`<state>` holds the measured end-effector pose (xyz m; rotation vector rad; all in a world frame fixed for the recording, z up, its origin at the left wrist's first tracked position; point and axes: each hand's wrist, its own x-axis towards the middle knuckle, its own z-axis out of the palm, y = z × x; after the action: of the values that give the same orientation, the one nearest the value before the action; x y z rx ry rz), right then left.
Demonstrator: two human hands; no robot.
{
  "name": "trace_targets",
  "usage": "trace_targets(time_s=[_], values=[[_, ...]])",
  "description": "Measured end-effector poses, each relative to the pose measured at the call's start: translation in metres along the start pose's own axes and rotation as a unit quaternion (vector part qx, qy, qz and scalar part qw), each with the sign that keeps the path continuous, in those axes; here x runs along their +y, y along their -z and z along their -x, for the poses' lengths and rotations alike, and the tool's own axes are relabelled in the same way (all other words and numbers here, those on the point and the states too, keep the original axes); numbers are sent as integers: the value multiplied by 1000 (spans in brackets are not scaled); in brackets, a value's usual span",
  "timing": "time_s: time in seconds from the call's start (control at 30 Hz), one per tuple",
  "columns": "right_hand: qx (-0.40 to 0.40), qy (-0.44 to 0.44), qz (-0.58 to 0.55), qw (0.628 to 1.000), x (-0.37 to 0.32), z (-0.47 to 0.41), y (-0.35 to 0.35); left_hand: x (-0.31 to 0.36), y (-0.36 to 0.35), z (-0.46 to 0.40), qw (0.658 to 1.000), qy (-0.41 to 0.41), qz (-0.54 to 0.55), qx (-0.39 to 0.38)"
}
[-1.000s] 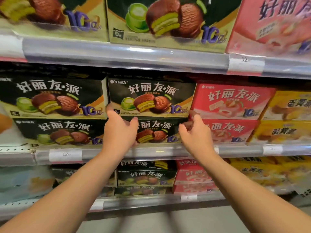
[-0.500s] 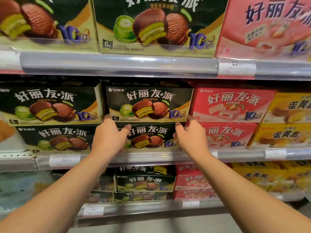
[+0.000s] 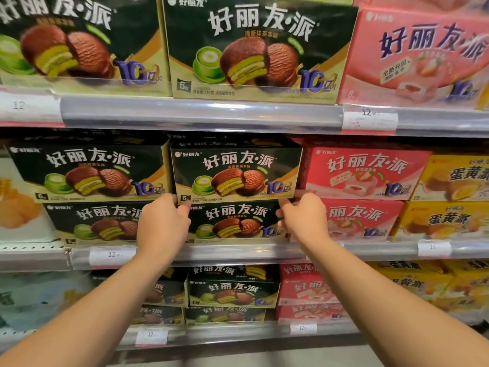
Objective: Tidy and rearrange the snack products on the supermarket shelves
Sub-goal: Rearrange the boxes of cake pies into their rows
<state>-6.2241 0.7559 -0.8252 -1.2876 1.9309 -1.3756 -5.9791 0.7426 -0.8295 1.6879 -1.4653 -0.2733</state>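
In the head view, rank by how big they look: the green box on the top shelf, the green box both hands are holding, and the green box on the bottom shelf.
1. Top-shelf green box, largest, though probably just nearer.
2. Held green box, left hand and right hand at its lower corners.
3. Bottom-shelf green box, smallest.

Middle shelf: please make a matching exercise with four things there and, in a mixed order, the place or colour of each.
Things:
1. upper green box
2. lower green box
3. pink box
4. yellow box

Descriptions:
A. far right, egg-yolk pie picture
B. held at its bottom corners by left hand and right hand
C. directly under the held box
D. strawberry picture, right of the held box

Pairs: 1-B, 2-C, 3-D, 4-A
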Motion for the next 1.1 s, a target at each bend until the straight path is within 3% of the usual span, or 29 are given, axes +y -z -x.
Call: trace_targets(time_s=[0.27, 0.43, 0.53, 0.63, 0.8, 1.1], values=[[-4, 6, 81, 997, -7, -1, 5, 0, 0, 4, 998, 14, 52, -14], [-20, -9, 48, 999, -12, -1, 3, -2, -2, 24, 989, 10, 138, -45], [-25, -60, -38, 997, -11, 0, 1, 0, -8, 34, 937, 102, 328, -65], [-24, -75, -65, 995, -10, 2, -1, 1, -12, 35, 897, 169, 405, -60], [-13, -80, -64, 995, -10, 0, -1, -5, -12, 22, 931, 155, 328, -29], [-29, -112, -70, 991, -21, 10, 5, -3, -13, 6, 939, 172, 297, 16]])
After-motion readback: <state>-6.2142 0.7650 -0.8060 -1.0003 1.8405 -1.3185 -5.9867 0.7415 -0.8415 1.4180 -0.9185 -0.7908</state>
